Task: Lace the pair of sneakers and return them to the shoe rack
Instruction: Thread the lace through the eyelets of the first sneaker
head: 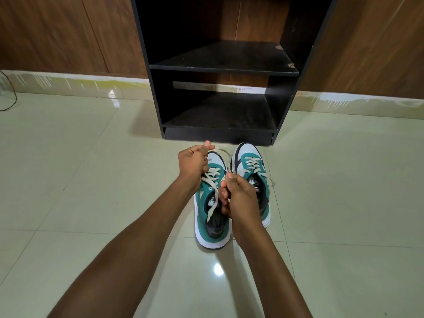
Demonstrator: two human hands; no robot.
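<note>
Two teal, white and dark sneakers stand side by side on the tiled floor, toes toward the rack. The left sneaker [204, 216] has its white lace [213, 180] partly threaded, with one loose end hanging into the shoe opening. My left hand [193, 164] is closed on a lace strand above the shoe's toe. My right hand [238, 196] pinches the other strand over the tongue. The right sneaker [249, 157] is laced, its lace ends lying loose, and my right hand hides its heel. The black shoe rack [223, 67] stands just beyond the shoes.
The rack has two open shelves with nothing on them and backs onto a wood-panelled wall [57, 31]. Glossy pale floor tiles [91, 180] spread to both sides. A thin dark cable [11, 99] curls at the far left edge.
</note>
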